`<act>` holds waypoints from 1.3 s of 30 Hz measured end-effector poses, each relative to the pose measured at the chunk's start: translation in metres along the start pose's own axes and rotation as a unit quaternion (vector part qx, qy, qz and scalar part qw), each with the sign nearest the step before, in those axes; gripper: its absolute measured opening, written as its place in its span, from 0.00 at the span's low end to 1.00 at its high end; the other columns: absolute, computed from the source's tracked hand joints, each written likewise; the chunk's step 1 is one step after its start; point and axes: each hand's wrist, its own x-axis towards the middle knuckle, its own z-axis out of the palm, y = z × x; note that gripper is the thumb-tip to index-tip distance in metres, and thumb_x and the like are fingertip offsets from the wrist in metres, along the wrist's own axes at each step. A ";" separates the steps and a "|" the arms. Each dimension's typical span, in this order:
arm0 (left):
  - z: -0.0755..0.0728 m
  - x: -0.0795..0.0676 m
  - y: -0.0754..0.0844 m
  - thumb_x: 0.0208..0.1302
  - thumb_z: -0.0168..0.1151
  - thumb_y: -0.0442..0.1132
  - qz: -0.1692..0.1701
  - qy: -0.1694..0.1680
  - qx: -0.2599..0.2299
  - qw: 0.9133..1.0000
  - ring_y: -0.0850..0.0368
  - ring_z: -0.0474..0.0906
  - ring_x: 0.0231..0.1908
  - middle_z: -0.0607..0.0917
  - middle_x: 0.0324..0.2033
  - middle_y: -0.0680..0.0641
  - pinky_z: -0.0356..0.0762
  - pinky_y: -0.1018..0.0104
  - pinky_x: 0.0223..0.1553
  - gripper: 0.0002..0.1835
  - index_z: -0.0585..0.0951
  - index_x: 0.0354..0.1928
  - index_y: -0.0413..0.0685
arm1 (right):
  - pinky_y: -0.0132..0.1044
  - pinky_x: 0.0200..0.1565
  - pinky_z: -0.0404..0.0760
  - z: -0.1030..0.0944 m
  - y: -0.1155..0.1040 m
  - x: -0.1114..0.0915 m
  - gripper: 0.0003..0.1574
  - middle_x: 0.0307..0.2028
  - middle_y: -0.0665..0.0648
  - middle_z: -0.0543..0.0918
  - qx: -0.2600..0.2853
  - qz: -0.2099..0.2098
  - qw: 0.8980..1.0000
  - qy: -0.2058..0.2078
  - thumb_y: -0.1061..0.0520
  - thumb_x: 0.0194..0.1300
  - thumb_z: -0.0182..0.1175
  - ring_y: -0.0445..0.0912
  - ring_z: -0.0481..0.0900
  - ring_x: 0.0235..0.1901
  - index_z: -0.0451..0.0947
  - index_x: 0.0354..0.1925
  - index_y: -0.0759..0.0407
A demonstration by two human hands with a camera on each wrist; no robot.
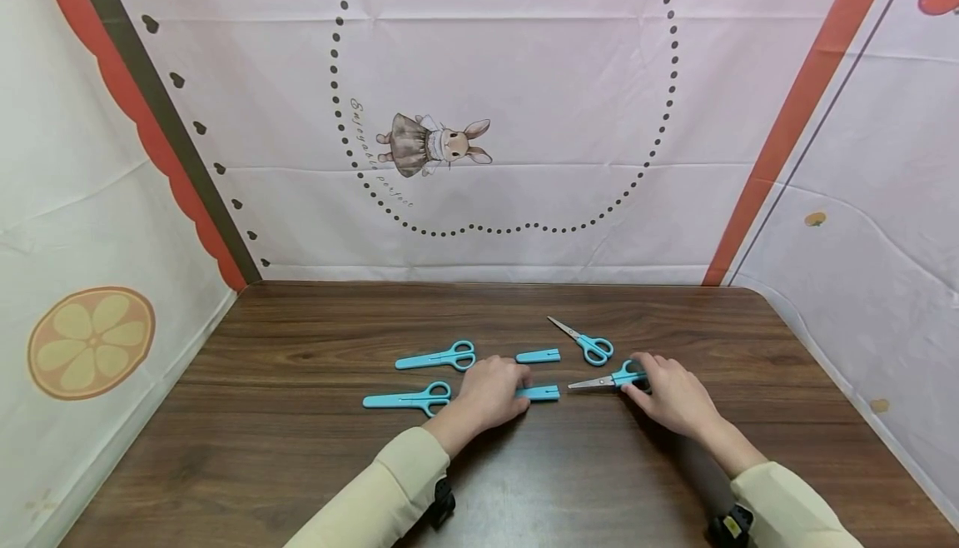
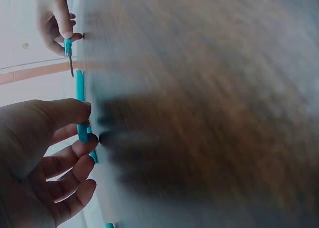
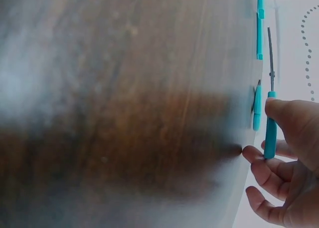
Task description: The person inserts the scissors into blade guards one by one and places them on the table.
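Observation:
My left hand (image 1: 490,391) pinches a turquoise scissors cover (image 1: 543,393) near its left end; the left wrist view shows the thumb and fingers on the cover (image 2: 80,91). To the right, my right hand (image 1: 674,394) grips the turquoise handles of a pair of scissors (image 1: 623,376). Their bare metal blades point left toward the cover's end, a small gap apart. In the right wrist view the scissors (image 3: 270,130) are held between thumb and fingers, blades seen edge-on, raised off the table.
Behind the hands lie a second loose cover (image 1: 538,356) and uncovered scissors (image 1: 597,350). Left of my left hand are two covered scissors, the farther pair (image 1: 434,359) and the nearer pair (image 1: 404,401). A printed cloth (image 1: 524,132) stands behind the wooden table (image 1: 225,431).

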 end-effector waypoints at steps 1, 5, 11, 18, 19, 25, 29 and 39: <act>0.000 0.000 0.000 0.56 0.64 0.50 0.001 0.000 0.000 1.000 0.60 0.76 0.32 0.81 0.32 0.58 0.73 0.64 0.31 0.07 0.81 0.36 0.61 | 0.50 0.30 0.76 0.000 0.000 0.000 0.28 0.34 0.62 0.81 0.000 0.000 1.000 0.001 0.52 0.51 0.68 0.57 0.79 0.31 0.74 0.47 0.67; -0.002 -0.003 -0.001 0.56 0.64 0.50 0.005 0.005 0.003 1.000 0.60 0.76 0.32 0.81 0.32 0.58 0.74 0.64 0.32 0.07 0.82 0.36 0.61 | 0.50 0.31 0.76 0.001 -0.001 -0.001 0.28 0.35 0.62 0.81 0.007 0.007 1.000 -0.001 0.51 0.52 0.67 0.56 0.79 0.32 0.74 0.47 0.66; -0.006 -0.006 0.000 0.56 0.64 0.51 0.015 0.013 0.010 1.000 0.59 0.76 0.33 0.81 0.33 0.57 0.74 0.63 0.33 0.08 0.82 0.36 0.61 | 0.50 0.31 0.77 0.001 -0.003 -0.001 0.28 0.35 0.61 0.82 0.014 0.017 1.000 0.000 0.50 0.52 0.66 0.56 0.80 0.32 0.74 0.47 0.66; -0.013 -0.011 -0.002 0.57 0.63 0.51 0.027 0.028 0.012 0.999 0.59 0.76 0.32 0.81 0.33 0.57 0.73 0.64 0.30 0.09 0.82 0.38 0.61 | 0.44 0.25 0.75 -0.002 -0.006 0.001 0.27 0.31 0.57 0.83 0.017 0.029 0.999 -0.010 0.49 0.51 0.67 0.49 0.80 0.25 0.76 0.46 0.64; -0.013 -0.011 -0.002 0.57 0.63 0.51 0.030 0.032 0.012 0.999 0.59 0.76 0.32 0.81 0.33 0.57 0.73 0.65 0.29 0.09 0.82 0.38 0.61 | 0.43 0.24 0.75 -0.002 -0.006 0.001 0.27 0.30 0.56 0.83 0.017 0.031 0.999 -0.012 0.49 0.51 0.67 0.47 0.79 0.24 0.76 0.45 0.64; -0.017 -0.015 -0.007 0.56 0.64 0.50 0.033 0.044 0.008 0.998 0.59 0.76 0.32 0.81 0.33 0.57 0.71 0.68 0.26 0.10 0.83 0.39 0.60 | 0.37 0.19 0.68 -0.003 -0.009 0.003 0.25 0.21 0.50 0.79 0.012 0.043 0.999 -0.026 0.46 0.50 0.67 0.39 0.69 0.17 0.77 0.43 0.60; -0.019 -0.020 -0.012 0.56 0.64 0.49 0.033 0.049 0.007 0.998 0.59 0.76 0.33 0.81 0.33 0.57 0.73 0.67 0.27 0.10 0.83 0.39 0.59 | 0.35 0.18 0.65 -0.004 -0.012 0.004 0.25 0.19 0.48 0.77 0.012 0.055 0.998 -0.036 0.45 0.50 0.66 0.39 0.65 0.16 0.77 0.42 0.58; -0.023 -0.026 -0.022 0.55 0.65 0.49 0.043 0.072 0.006 0.997 0.61 0.76 0.29 0.81 0.31 0.56 0.75 0.68 0.29 0.09 0.83 0.37 0.57 | 0.35 0.19 0.65 -0.006 -0.019 0.008 0.25 0.22 0.48 0.78 0.018 0.061 0.998 -0.030 0.44 0.50 0.66 0.39 0.66 0.17 0.77 0.42 0.57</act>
